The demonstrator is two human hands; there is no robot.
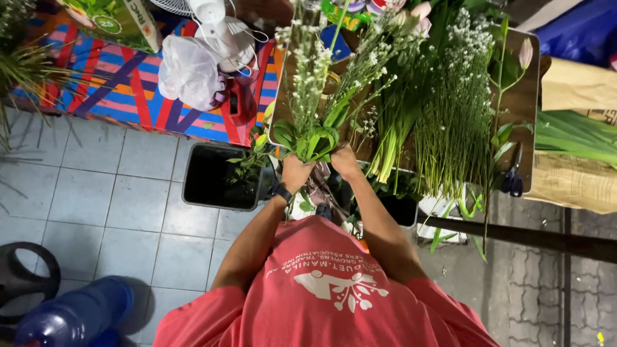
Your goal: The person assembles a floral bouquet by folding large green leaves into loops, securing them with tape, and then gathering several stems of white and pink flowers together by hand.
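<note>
I look straight down over a red shirt at my two hands. My left hand (295, 172), with a dark watch at the wrist, is closed around the stems of a bunch of small white flowers with green leaves (313, 96). My right hand (345, 162) grips the same bunch just beside it, at the leafy base. The bunch stands over the edge of a brown wooden table (522, 103). More white-flowered stems (453, 109) and green stalks lie in rows on that table to the right.
A black bin (215, 177) with cut leaves stands on the tiled floor under the table edge. Blue-handled scissors (513, 178) lie at the table's right edge. A white plastic bag (189, 71) rests on a striped mat; a blue bottle (74, 315) is lower left.
</note>
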